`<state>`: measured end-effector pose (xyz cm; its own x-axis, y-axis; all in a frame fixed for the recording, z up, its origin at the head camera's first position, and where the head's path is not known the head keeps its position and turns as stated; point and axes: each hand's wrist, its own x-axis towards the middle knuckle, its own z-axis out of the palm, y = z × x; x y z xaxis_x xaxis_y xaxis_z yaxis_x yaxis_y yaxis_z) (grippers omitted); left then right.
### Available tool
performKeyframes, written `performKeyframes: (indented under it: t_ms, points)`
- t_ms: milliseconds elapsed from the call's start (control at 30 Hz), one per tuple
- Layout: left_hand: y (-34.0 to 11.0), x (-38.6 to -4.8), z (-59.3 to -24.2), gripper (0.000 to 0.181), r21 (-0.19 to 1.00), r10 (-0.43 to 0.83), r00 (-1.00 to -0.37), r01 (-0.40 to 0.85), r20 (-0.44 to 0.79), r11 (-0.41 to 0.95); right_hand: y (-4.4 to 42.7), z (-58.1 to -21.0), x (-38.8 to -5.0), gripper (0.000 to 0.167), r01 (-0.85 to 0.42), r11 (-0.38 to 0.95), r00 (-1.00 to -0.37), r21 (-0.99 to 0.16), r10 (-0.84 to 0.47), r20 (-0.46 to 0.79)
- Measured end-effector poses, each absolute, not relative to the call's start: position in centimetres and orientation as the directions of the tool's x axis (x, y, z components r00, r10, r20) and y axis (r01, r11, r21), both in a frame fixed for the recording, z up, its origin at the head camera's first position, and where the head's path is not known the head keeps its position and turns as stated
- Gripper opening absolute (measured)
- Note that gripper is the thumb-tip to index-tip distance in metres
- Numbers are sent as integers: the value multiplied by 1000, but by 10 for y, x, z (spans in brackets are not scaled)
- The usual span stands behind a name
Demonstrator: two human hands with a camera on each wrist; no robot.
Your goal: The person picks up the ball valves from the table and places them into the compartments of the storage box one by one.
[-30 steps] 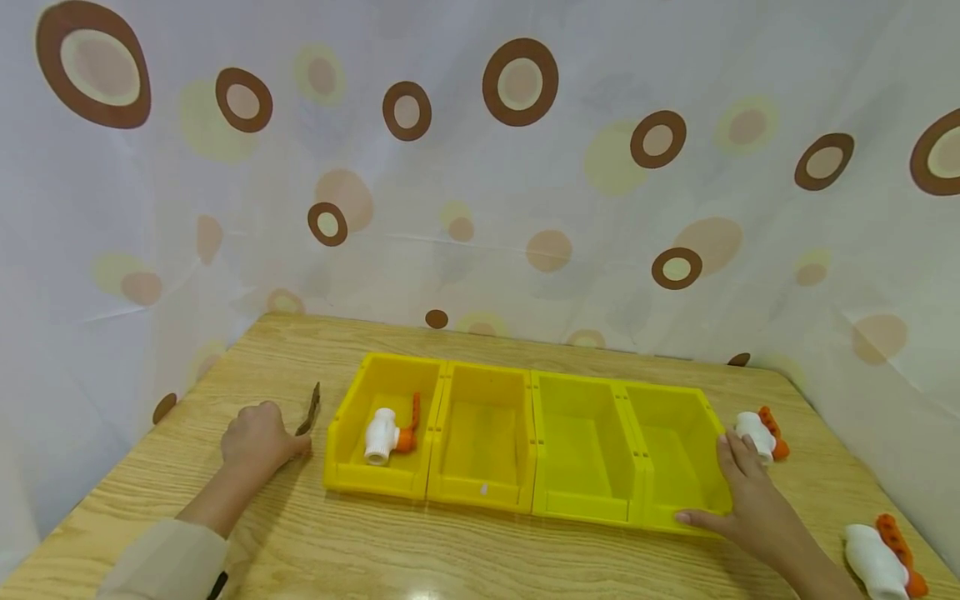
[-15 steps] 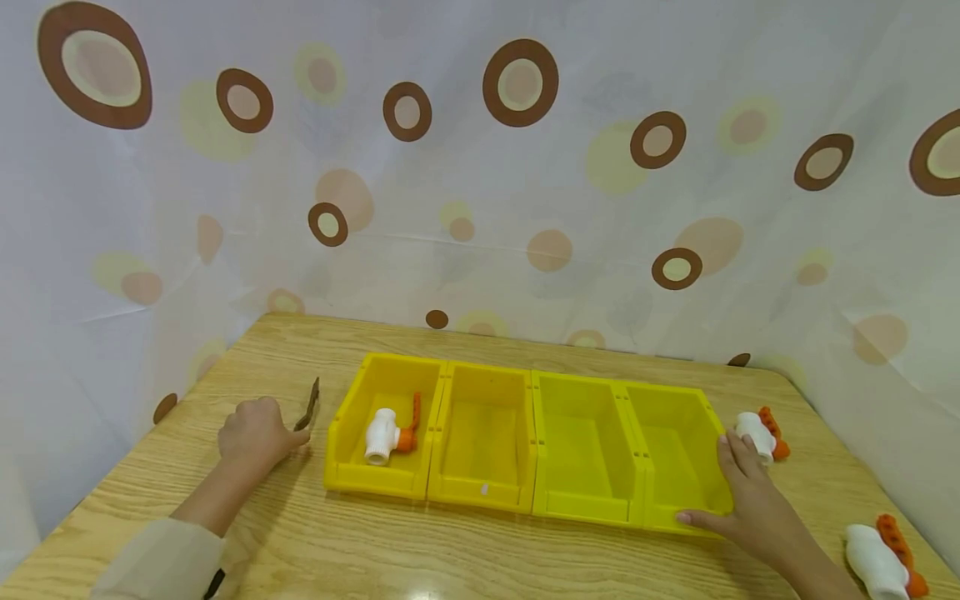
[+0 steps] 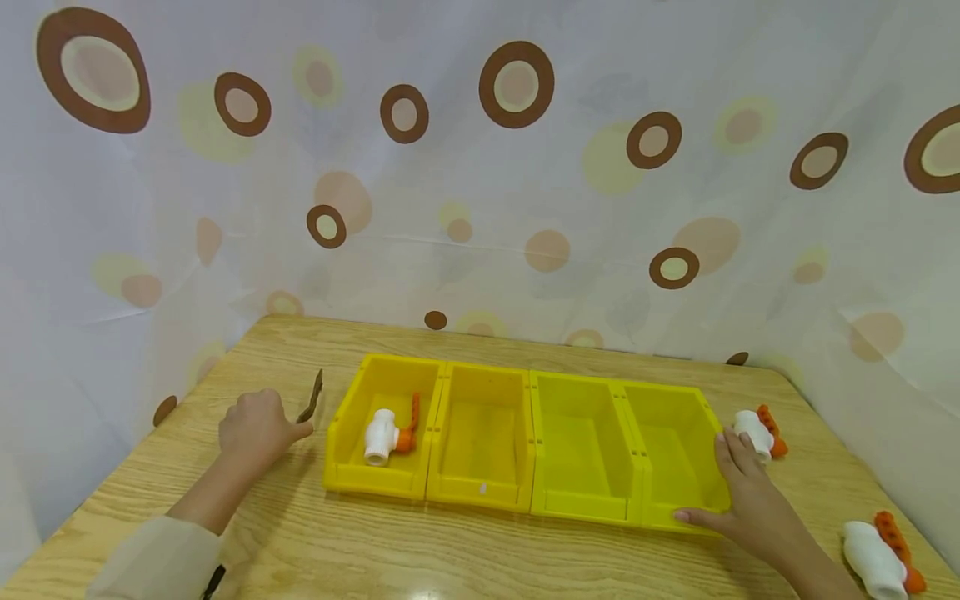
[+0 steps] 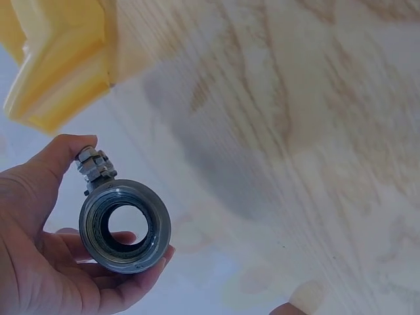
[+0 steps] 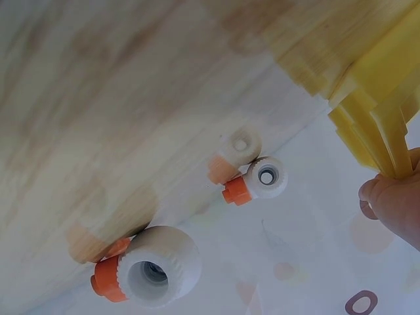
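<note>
My left hand (image 3: 257, 431) grips a metal ball valve (image 4: 125, 226), left of the yellow bins. Its round threaded opening faces the camera in the left wrist view, thumb on its stem side. In the head view the palm hides its body, and only the dark lever (image 3: 312, 397) sticks out. My right hand (image 3: 761, 508) rests on the rightmost yellow bin (image 3: 678, 517), fingers along its right wall and thumb at its front lip. A white plastic ball valve (image 3: 381, 435) with an orange handle lies in the leftmost bin (image 3: 375, 481).
Two more bins, a second (image 3: 480, 493) and a third (image 3: 585, 504), stand in the joined row. Right of them, a white valve (image 3: 752, 433) and a nearer white valve (image 3: 873, 558) lie on the wooden table (image 3: 465, 558). A patterned curtain (image 3: 480, 183) hangs behind.
My left hand has turned slightly, and the metal valve's lever points a little higher. The right hand stays at the bin. The head view has shifted a little.
</note>
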<state>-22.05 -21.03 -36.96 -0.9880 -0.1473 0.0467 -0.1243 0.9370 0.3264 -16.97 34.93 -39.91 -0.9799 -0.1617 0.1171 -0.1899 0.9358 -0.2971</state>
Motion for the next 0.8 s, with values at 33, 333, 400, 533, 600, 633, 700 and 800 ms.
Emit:
performKeyframes:
  t_ms: [33, 333, 400, 533, 600, 633, 700, 800]
  points:
    - [-210, -220, -369, 45, 330, -143, -988, -119, 50, 936, 349, -399, -170, 119, -190, 936, -980, -296, -162, 117]
    - [-204, -220, -361, 45, 335, -139, -989, -115, 49, 935, 351, -401, -170, 121, -192, 935, -980, -299, -164, 115]
    - [-202, -220, -359, 47, 329, -141, -989, -120, 40, 936, 351, -401, -170, 121, -193, 935, -979, -296, -165, 118]
    - [-200, -220, -355, 48, 329, -148, -989, -133, 23, 935, 350, -401, -170, 121, -196, 935, -978, -294, -167, 123]
    - [-198, -220, -353, 46, 335, -148, -989, -133, 22, 933, 349, -401, -170, 121, -197, 935, -978, -294, -167, 124]
    - [-198, -220, -352, 44, 337, -146, -989, -130, 23, 933, 349, -401, -170, 120, -199, 936, -978, -292, -168, 127]
    - [-196, -220, -350, 43, 344, -141, -990, -123, 28, 931, 349, -400, -171, 120, -198, 937, -978, -289, -167, 128]
    - [-194, -220, -348, 43, 345, -140, -990, -122, 28, 931, 350, -400, -171, 120, -200, 937, -977, -286, -168, 132]
